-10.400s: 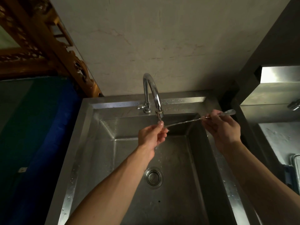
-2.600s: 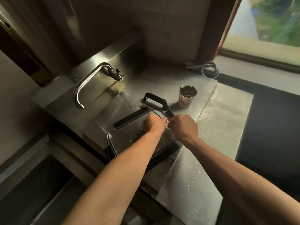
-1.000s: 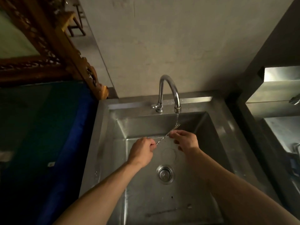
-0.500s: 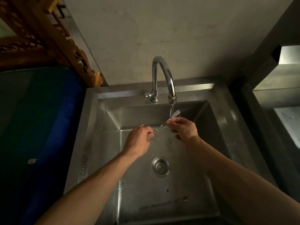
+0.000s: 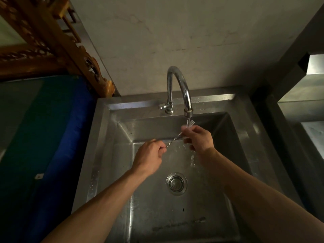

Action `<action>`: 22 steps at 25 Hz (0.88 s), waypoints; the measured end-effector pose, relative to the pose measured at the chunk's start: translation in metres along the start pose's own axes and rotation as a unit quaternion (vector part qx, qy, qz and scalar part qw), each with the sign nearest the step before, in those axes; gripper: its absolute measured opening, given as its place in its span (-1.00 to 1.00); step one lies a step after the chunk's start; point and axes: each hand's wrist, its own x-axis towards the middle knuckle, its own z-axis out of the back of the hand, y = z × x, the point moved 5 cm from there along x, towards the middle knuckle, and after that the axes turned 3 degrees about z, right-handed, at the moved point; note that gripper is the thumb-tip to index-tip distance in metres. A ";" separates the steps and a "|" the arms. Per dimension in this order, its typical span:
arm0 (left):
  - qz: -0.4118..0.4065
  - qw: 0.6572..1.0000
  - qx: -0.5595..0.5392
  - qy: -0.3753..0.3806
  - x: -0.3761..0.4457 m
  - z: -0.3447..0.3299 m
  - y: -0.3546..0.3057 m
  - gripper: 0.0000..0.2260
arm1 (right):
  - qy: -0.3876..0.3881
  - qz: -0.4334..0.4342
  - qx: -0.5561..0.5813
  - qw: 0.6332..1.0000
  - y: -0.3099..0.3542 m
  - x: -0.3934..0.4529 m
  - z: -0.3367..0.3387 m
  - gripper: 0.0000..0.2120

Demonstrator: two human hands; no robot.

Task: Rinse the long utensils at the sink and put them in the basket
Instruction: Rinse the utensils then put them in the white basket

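Note:
A long thin metal fork point(image 5: 174, 140) with a twisted stem slants over the steel sink point(image 5: 122, 130). My left hand point(image 5: 150, 156) grips its lower handle end. My right hand point(image 5: 198, 137) pinches the stem just below the tines, which poke up under the spout of the curved chrome tap point(image 5: 177, 88). Water runs from the spout onto the tines and splashes down past my right hand. The basket is out of view.
The round drain point(image 5: 176, 183) sits in the basin floor below my hands. A blue surface point(image 5: 57, 137) lies left of the sink and a carved wooden frame point(image 5: 52, 42) leans at the upper left. A steel counter point(image 5: 301, 109) adjoins on the right.
Since the earlier basket view I am back at the sink with a fork. Over the last second my right hand has slid up the stem, with the tines held under the running water.

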 end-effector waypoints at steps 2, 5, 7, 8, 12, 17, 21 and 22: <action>-0.001 1.000 0.000 0.001 -0.003 0.000 0.002 -0.93 | -0.001 -0.004 0.004 1.000 0.001 -0.002 -0.001 -0.79; 0.010 1.000 -0.001 0.002 -0.005 0.002 0.005 -0.93 | 0.064 0.009 -0.027 0.998 0.003 -0.006 -0.008 -0.87; 0.008 1.000 -0.017 0.000 -0.006 0.002 0.003 -0.94 | 0.078 0.007 -0.048 0.996 0.004 -0.009 -0.008 -0.87; 0.006 1.000 -0.026 0.001 -0.006 0.002 0.000 -0.94 | 0.088 0.008 -0.060 0.994 0.004 -0.009 -0.008 -0.87; -0.005 0.999 -0.046 -0.003 -0.003 0.002 -0.011 -0.93 | 0.055 -0.001 -0.034 0.998 0.005 -0.010 -0.006 -0.74; 0.000 0.999 -0.053 -0.002 -0.004 0.004 -0.008 -0.95 | 0.060 0.019 -0.025 0.998 0.008 -0.012 -0.002 -0.79; 0.043 0.997 -0.072 -0.002 -0.008 0.007 0.002 -0.81 | 0.050 0.037 0.022 0.998 0.016 -0.012 0.002 -0.83; 0.047 0.996 -0.071 -0.005 -0.008 0.008 0.003 -0.81 | 0.058 0.038 0.023 0.997 0.016 -0.012 0.001 -0.84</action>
